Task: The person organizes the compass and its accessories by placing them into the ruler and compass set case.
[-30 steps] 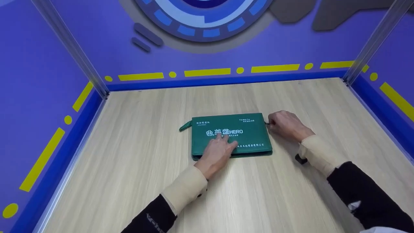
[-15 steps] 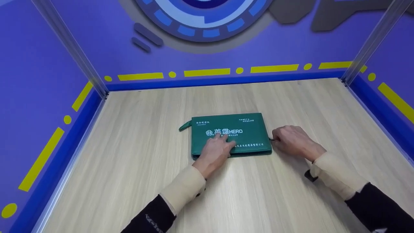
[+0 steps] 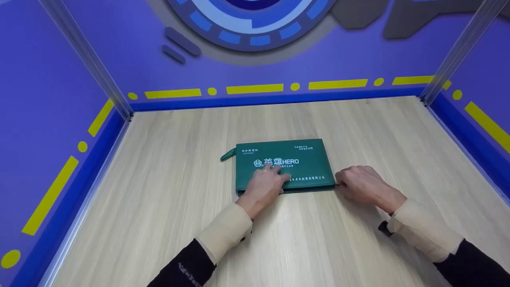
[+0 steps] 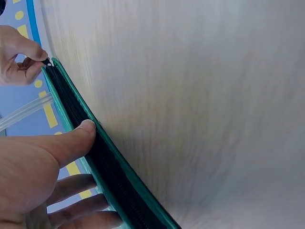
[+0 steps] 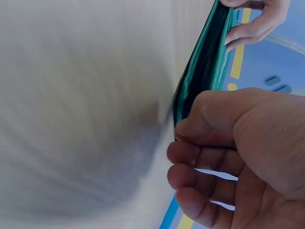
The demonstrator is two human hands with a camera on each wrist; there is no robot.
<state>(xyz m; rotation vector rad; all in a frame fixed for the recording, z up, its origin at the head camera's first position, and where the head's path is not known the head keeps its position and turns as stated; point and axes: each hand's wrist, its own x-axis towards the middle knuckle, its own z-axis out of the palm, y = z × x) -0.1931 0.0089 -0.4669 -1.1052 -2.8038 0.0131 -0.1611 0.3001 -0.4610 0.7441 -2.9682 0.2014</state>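
Observation:
A green zip case (image 3: 306, 165) with white HERO lettering lies flat on the wooden table. My left hand (image 3: 265, 183) rests on its cover with spread fingers, while the thumb touches the zipped front edge, as the left wrist view shows. At the case's front right corner, my right hand (image 3: 364, 185) pinches the small dark zipper pull (image 4: 46, 62) between thumb and curled index finger. A black zipper (image 4: 112, 171) runs along the front side between two green edges. The right fingers mostly cover the pull in the right wrist view.
A green wrist strap (image 3: 228, 154) sticks out from the case's left side. Blue-purple panels (image 3: 119, 48) with yellow marks wall in the wooden table (image 3: 179, 159) at the back and both sides. Metal posts (image 3: 85, 56) stand at the rear corners.
My right hand has moved toward me along the case's right side, from near its middle to the front corner, pulling the zipper pull along. The left hand and case stay nearly still.

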